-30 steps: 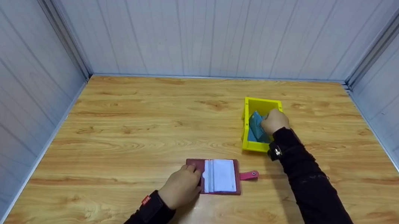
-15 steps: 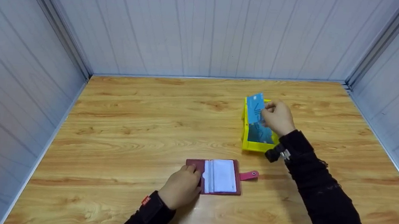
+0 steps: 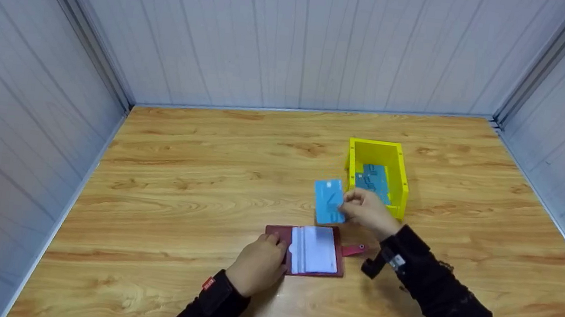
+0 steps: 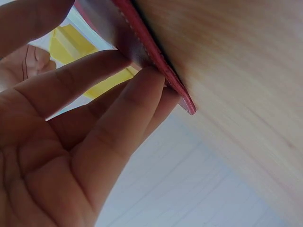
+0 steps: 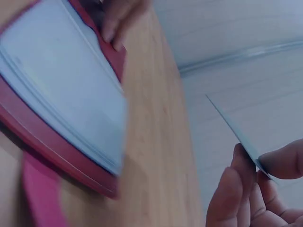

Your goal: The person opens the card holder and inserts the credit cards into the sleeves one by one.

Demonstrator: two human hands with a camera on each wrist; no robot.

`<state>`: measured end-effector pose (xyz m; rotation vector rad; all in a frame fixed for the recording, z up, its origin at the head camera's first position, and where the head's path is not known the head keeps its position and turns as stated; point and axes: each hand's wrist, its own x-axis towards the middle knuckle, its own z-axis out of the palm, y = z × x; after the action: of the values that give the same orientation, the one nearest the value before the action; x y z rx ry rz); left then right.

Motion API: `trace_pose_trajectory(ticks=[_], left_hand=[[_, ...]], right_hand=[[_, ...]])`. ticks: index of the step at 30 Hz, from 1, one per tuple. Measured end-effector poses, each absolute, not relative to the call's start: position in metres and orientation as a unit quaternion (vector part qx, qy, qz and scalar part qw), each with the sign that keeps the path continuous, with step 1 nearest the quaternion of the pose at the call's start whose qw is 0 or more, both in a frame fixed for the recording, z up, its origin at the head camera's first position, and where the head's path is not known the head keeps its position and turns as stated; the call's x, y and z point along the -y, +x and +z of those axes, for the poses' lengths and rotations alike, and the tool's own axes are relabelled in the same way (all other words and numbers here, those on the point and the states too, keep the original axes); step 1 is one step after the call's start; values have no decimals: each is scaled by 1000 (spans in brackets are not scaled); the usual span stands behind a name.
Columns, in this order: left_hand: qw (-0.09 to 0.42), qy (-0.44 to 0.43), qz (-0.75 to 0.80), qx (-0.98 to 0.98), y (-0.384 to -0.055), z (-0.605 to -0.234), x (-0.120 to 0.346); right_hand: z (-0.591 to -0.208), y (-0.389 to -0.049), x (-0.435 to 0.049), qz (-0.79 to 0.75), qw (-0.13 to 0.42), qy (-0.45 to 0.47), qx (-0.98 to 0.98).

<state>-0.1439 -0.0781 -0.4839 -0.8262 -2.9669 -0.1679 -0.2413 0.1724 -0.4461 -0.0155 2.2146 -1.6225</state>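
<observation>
A red card holder [image 3: 339, 260] lies open on the table, its clear plastic sleeves [image 3: 319, 250] facing up. My left hand [image 3: 257, 264] rests on its left cover; in the left wrist view the fairly straight fingertips [image 4: 149, 78] press against the cover near its stitched edge. Between thumb and fingers, my right hand [image 3: 371, 211] pinches a light blue card [image 3: 328, 203]. The card is held up just beyond the holder's far edge. Seen from the right wrist, the card [image 5: 236, 135] is nearly edge-on.
Right of the card, a yellow bin [image 3: 402, 193] holds several more blue cards [image 3: 373, 179]. The holder's pink snap strap [image 3: 354, 249] sticks out to the right. White panel walls [image 3: 300, 49] close the wooden table in at the back and both sides.
My right hand has lifted a blue card out of the yellow bin and carried it left and nearer, towards the card holder. The left hand has stayed on the cover.
</observation>
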Motion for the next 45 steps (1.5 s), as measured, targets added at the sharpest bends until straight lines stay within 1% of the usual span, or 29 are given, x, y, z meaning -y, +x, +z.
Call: trace_pose_trajectory(ticks=[8, 14, 16, 22, 25, 29, 34, 37, 40, 42, 45], left_hand=[[4, -254, -66, 965, -145, -483, 77], [3, -250, -69, 966, -145, -483, 77], [10, -253, -70, 965, -144, -484, 77], [66, -268, -81, 958, -142, -486, 79], [70, -255, -93, 960, -142, -486, 78], [51, -215, -137, 966, -145, -483, 74], [36, -165, -248, 954, -153, -479, 68], [17, -156, -327, 932, -158, -477, 64], [-17, -154, -383, 911, -162, -477, 58], [-39, -153, -401, 902, -164, -477, 55], [-53, -150, -416, 895, -166, -477, 50]], right_hand=[[-477, -219, -165, -605, 245, -44, -757], [-493, -212, -167, -613, 269, -66, -740], [-497, -211, -168, -622, 274, -69, -731], [-501, -210, -168, -624, 284, -50, -726], [-501, -211, -168, -620, 290, -41, -728], [-499, -211, -168, -617, 292, -33, -730], [-498, -210, -168, -622, 288, -28, -727], [-499, -209, -168, -631, 287, -33, -720], [-501, -209, -169, -638, 286, -42, -714], [-501, -209, -169, -640, 286, -47, -712], [-502, -209, -169, -639, 282, -49, -714]])
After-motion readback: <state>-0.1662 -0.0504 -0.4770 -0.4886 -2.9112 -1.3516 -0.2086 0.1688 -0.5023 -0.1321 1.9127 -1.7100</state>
